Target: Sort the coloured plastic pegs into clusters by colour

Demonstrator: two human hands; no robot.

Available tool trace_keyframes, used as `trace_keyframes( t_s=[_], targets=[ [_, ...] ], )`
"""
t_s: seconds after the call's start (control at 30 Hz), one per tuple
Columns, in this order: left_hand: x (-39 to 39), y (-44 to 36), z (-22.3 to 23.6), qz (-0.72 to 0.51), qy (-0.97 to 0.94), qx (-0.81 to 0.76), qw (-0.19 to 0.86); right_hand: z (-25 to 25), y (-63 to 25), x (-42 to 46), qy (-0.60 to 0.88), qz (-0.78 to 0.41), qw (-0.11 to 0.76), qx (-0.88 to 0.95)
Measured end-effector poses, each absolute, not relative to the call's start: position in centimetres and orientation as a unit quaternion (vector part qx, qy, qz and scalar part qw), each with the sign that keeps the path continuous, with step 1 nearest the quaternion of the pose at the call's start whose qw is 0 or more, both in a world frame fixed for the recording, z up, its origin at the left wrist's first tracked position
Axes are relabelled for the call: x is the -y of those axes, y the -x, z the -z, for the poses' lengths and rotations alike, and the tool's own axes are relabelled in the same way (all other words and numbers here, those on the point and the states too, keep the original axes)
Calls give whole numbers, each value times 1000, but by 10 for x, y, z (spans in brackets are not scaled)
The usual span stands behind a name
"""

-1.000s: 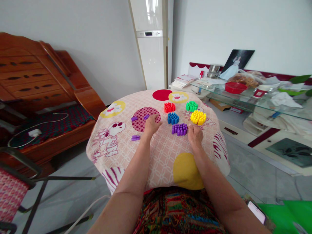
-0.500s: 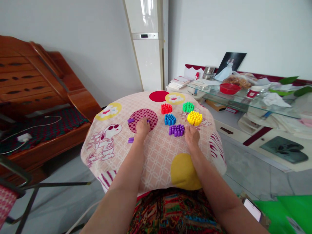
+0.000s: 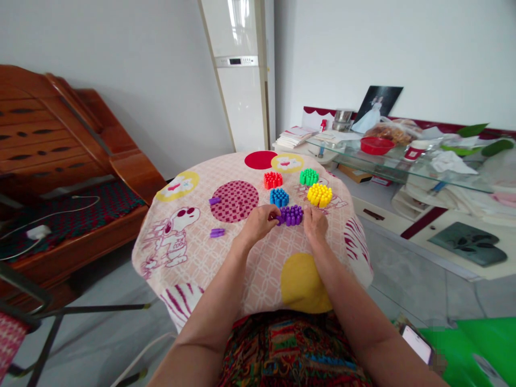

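Note:
A cluster of small purple peg-shaped pieces (image 3: 292, 216) stands upright on the cloth-covered table (image 3: 258, 269). At its left side, my left hand (image 3: 262, 221) pinches a purple peg, mostly hidden by the fingers. My right hand (image 3: 315, 223) is curled closed against the right side of the cluster; what its fingertips hold, if anything, is hidden. Behind the purple group stand blue pegs (image 3: 279, 198) and red pegs (image 3: 273, 180). Green pegs (image 3: 308, 177) and yellow pegs (image 3: 320, 195) form groups farther right. Loose purple pegs lie to the left, some at the front (image 3: 217, 233) and one farther back (image 3: 215, 201).
A glass-topped cabinet (image 3: 403, 164) at the right holds a red bowl (image 3: 377, 145), a paper cup (image 3: 415, 151) and a stack of papers (image 3: 296, 136). On the left is a wooden bench (image 3: 121, 156). A tall white air conditioner (image 3: 242, 102) stands behind the table.
My left hand has moved right from the dotted circle to the left edge of the purple cluster. My right hand stays at the cluster's right side.

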State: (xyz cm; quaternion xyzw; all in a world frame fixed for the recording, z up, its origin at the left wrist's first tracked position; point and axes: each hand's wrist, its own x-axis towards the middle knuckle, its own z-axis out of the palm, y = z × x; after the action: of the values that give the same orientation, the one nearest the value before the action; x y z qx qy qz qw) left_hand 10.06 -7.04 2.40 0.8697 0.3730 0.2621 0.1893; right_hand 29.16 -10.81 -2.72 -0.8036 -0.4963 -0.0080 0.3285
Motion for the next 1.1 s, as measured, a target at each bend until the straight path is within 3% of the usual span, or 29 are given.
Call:
trace_keyframes(
  t_s=[0.23,0.47,0.67,0.83,1.1],
  targets=[
    [73,-117,-13,-246,-888,-368,123,29,-292,108,799,16,331,501],
    [72,-117,-10,-263,-876,-386,121,30,-294,107,801,10,332,498],
    [22,-69,-23,-350,-759,-547,51,31,-294,107,797,13,341,499],
    [-25,-11,-13,-267,-712,-649,25,31,-292,107,797,21,336,501],
    [-33,13,5,-179,-722,-669,4,26,-289,109,809,12,315,496]
  ],
)
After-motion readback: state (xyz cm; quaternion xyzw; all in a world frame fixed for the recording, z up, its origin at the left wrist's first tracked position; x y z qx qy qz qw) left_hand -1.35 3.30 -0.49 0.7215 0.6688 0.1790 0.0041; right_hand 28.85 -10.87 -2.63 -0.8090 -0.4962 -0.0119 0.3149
